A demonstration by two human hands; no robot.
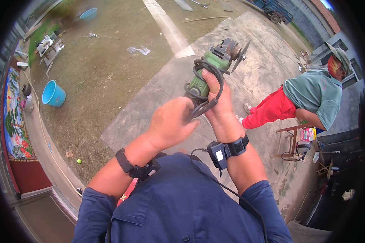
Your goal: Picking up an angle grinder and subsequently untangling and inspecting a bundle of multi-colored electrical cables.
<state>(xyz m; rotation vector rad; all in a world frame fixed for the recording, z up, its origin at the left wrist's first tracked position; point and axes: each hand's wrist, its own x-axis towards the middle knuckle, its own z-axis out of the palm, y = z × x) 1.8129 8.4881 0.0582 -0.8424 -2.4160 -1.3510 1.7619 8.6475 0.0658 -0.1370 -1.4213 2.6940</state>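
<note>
Right hand (217, 101) is wrapped round a green angle grinder (215, 65), held up mid-scene with its disc pointing far right. Left hand (170, 123) pinches the black cord (202, 87) coiled round the body. Blue bucket (52, 94) sits far left, a person in red trousers (271, 108) bends on the right.

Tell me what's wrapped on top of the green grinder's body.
Black cord is looped around the green angle grinder, pinned by the right hand. The left hand covers the cord's lower end; the plug isn't visible.

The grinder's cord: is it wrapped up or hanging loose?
Wrapped. The black cord is looped around the green angle grinder, held by the right hand; the left hand grips beside it.
</note>
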